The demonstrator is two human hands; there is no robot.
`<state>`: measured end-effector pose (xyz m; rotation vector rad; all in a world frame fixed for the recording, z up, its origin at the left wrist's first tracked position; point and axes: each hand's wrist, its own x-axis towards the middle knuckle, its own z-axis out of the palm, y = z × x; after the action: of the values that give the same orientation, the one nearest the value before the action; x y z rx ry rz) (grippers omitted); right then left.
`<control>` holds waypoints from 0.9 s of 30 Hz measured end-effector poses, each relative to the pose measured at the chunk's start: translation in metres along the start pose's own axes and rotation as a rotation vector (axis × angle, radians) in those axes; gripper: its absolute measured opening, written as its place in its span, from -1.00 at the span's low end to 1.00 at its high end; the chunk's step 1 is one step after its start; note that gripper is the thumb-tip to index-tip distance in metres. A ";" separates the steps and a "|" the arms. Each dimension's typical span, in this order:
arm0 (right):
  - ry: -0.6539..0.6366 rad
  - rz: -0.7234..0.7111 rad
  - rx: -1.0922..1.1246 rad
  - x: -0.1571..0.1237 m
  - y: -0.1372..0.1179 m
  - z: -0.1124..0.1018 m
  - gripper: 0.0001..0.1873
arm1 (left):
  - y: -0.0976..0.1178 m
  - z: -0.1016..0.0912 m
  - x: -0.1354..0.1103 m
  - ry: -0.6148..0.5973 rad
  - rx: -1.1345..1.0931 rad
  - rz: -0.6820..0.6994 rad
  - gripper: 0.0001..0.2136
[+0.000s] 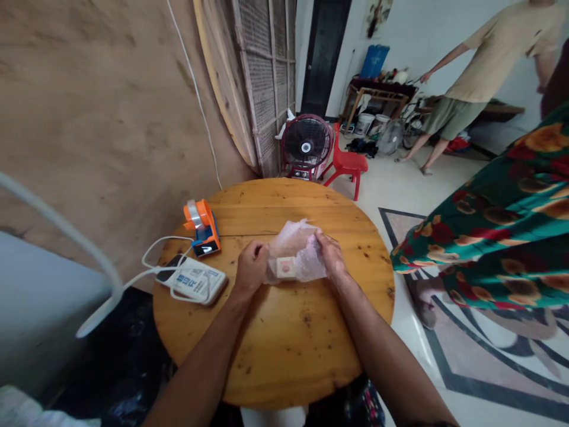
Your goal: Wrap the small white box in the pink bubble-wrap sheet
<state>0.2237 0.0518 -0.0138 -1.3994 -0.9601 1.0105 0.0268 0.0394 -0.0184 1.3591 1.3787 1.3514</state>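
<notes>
A small pale box [285, 267] with a pinkish mark lies near the middle of the round wooden table [306, 338]. Around it spreads a translucent pinkish sheet of bubble wrap [311, 261], partly covering its right side. My left hand [252, 265] is closed at the wrap's left edge, its fingers curled together. On the opposite side, my right hand [329, 255] grips the wrap's right edge between thumb and fingers. The far part of the wrap stands up, crumpled, between both hands.
An orange and blue tape dispenser [202, 228] stands at the table's left, behind a white boxy device [195, 281] with looped cable. Past the table are a floor fan [306, 145] and a red chair [349, 160]. Someone in patterned green trousers [498, 219] is close on the right; another person [489, 59] stands farther back.
</notes>
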 end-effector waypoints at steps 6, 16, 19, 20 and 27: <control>0.084 0.060 0.048 0.010 0.010 -0.005 -0.54 | -0.012 0.001 0.005 0.150 -0.364 -0.266 -0.77; 0.038 -0.302 -0.356 0.024 0.021 -0.008 -0.50 | -0.010 0.005 0.009 0.115 -0.276 -0.178 -0.51; 0.014 -0.352 -0.548 0.021 0.008 -0.010 -0.52 | -0.013 0.006 0.012 0.097 -0.225 -0.128 -0.49; -0.001 -0.366 -0.613 0.021 0.003 -0.010 -0.54 | -0.015 0.006 0.013 0.090 -0.202 -0.100 -0.52; 0.015 -0.392 -0.669 0.049 -0.014 0.007 -0.81 | -0.019 0.005 0.013 0.076 -0.108 -0.078 -0.76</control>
<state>0.2316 0.1017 -0.0030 -1.6500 -1.5771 0.3883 0.0265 0.0551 -0.0359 1.1827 1.3740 1.4175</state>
